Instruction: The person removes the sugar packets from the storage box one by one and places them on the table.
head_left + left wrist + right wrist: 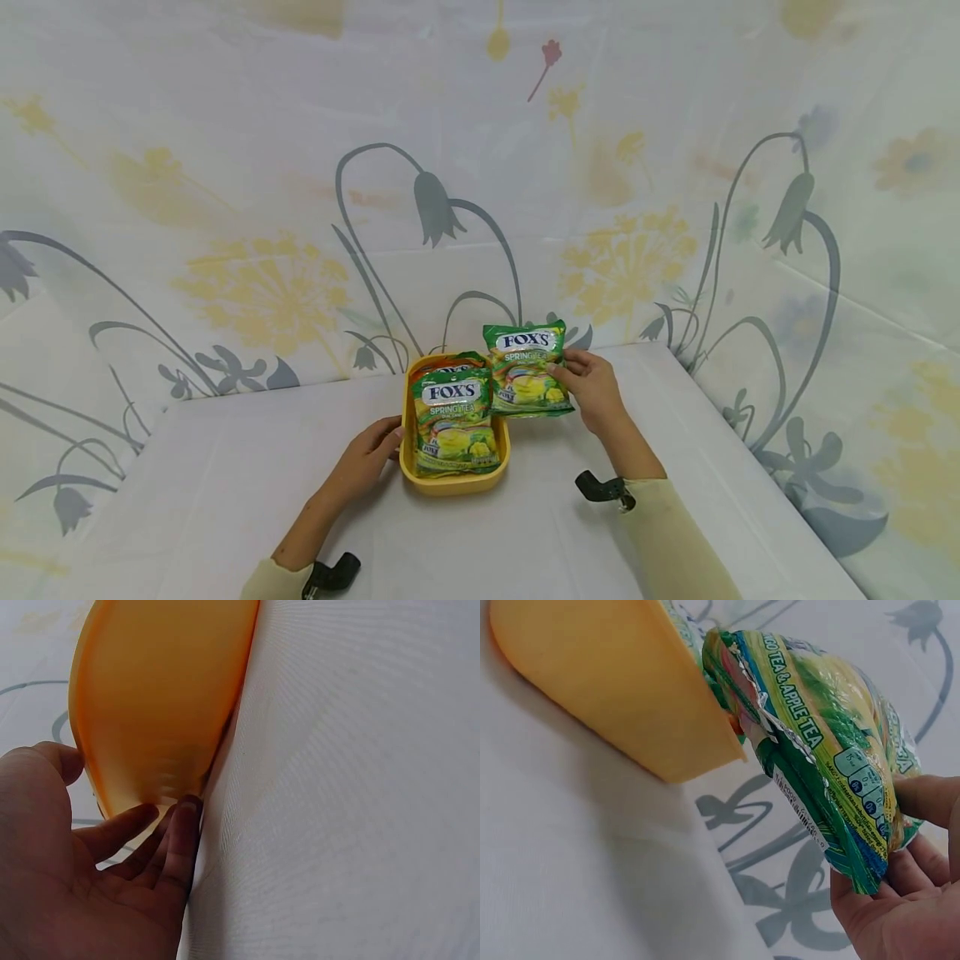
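Note:
A yellow tray sits on the white table and holds green FOX'S candy bags; the top one lies face up. My left hand rests against the tray's left wall, its straight fingers touching it low down. My right hand pinches another green FOX'S bag by its right edge, holding it upright just above the tray's far right corner. In the right wrist view that bag hangs beside the tray's wall.
The table is covered in white cloth. A floral curtain hangs behind and to the right, close to the table's edges.

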